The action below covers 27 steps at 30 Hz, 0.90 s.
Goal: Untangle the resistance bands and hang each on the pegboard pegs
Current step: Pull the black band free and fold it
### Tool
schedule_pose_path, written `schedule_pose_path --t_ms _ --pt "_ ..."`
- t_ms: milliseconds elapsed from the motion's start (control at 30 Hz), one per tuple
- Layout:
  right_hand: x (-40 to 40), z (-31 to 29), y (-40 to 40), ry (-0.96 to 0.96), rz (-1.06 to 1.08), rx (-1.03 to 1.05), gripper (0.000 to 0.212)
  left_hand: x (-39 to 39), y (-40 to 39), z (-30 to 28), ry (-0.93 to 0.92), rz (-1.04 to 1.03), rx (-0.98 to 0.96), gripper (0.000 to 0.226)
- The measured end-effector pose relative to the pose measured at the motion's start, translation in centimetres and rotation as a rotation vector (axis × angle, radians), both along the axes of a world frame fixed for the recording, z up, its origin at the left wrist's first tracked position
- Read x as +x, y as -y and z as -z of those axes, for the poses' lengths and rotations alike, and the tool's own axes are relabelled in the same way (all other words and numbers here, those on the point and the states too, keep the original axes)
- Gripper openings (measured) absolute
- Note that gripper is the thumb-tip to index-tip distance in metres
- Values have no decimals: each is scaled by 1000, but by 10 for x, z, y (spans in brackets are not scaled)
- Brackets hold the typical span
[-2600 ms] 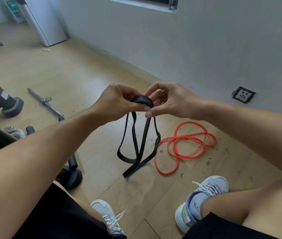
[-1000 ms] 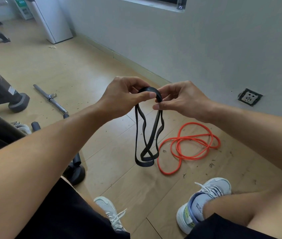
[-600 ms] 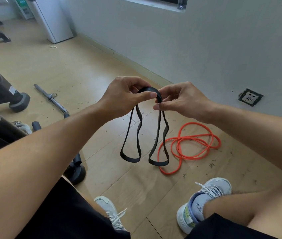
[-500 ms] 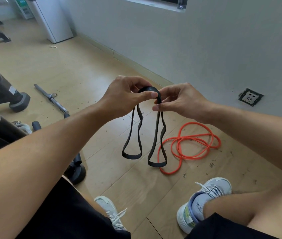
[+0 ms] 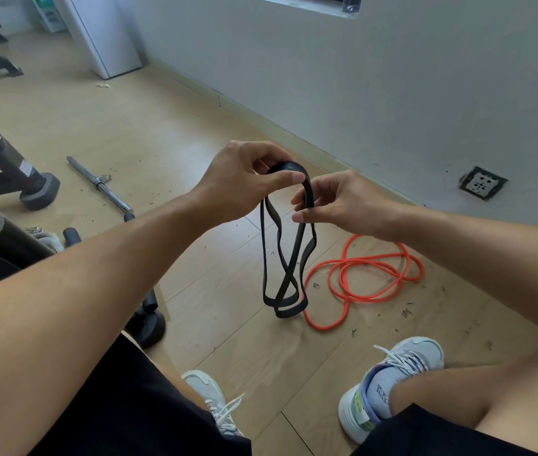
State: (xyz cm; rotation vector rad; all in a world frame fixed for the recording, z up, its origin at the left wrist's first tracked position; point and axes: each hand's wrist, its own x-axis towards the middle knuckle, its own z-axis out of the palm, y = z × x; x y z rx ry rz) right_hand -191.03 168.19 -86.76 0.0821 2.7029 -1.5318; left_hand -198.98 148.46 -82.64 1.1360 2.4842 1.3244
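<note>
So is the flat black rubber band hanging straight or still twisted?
Twisted: the flat black rubber band hangs in loops whose strands cross near the bottom.

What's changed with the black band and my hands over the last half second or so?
The black band no longer hangs as two separate loops; its strands now cross low down into a twisted figure. The right hand has slid a little down the band's right side, pinching it below the top bend. The left hand still pinches the top. The orange band lies on the floor as before.
</note>
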Motion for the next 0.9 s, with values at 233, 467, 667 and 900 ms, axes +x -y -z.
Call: schedule_pose_path --t_ms 233,467,667,900 --pt "3 -8 -4 -13 4 -7 24 -4 1 0 -46 -12 14 16" --pt "2 -10 -2 -26 36 -6 24 -4 2 -3 -88 -40 42 19" --pt "0 -6 -1 -10 28 -17 24 0 -2 -3 -75 -31 53 17" --pt "-5 9 6 10 10 -33 32 5 -8 -3 -23 -21 58 12"
